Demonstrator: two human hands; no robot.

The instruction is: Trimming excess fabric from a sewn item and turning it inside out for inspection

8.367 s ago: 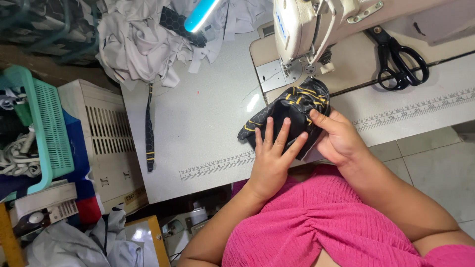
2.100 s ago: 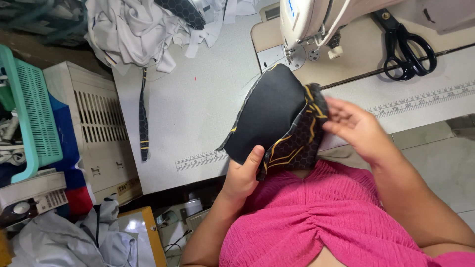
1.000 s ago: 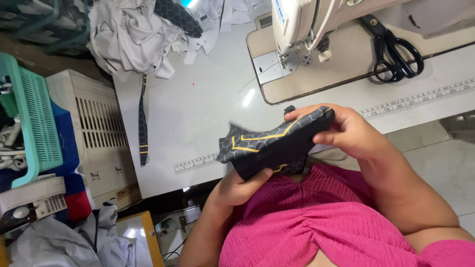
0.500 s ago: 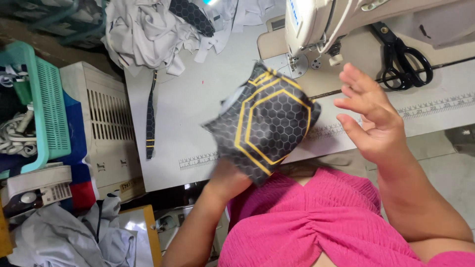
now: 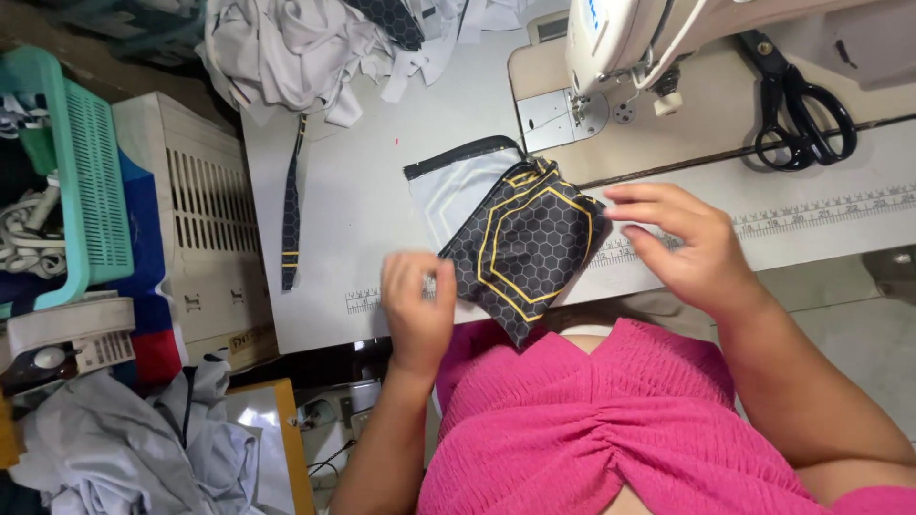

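Fabric piece [image 5: 520,238] lies on table [image 5: 353,200], scissors [image 5: 800,110] behind right.

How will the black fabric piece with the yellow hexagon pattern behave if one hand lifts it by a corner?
The black fabric piece would probably flop and hang: it lies flat and thin on the sewing table, its lower corner drooping over the edge. It looks light for its size. The pale lining panel showing beside it might unfold or swing separately.

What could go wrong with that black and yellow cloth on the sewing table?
The cloth piece hangs partly over the table edge, and neither the left hand nor the right hand seems to grip it, so it might slide off. The scissors lie near the right hand and could get bumped.
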